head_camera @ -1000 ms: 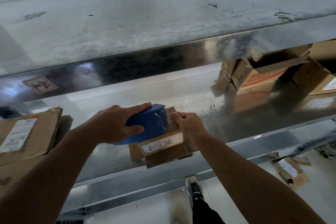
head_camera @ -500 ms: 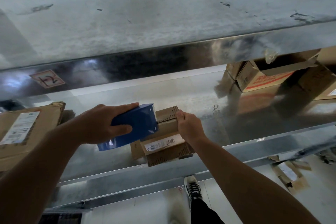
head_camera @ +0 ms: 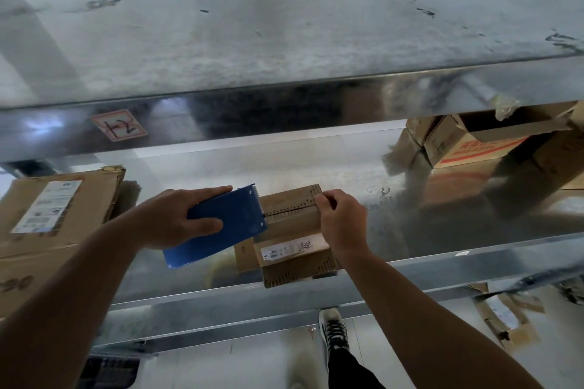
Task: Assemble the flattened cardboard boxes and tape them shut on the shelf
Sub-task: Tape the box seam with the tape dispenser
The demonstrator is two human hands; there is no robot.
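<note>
The shelf [head_camera: 347, 167] carried the small box [head_camera: 290, 221] near its 6 o'clock edge. The blue tape dispenser [head_camera: 227, 224] met the box's 9 o'clock end on the flap seam [head_camera: 289, 210]. The left hand [head_camera: 170, 221] had its fingers wrapped round the dispenser. The right hand [head_camera: 343, 224], at 3 o'clock, had its fingers curled on the box edge. Recommended: draw the dispenser straight along the seam, keeping the box braced.

One view only, worn on my head: faces forward-down, close over shelf [head_camera: 196, 167]; floor [head_camera: 252, 366] visible below.
</note>
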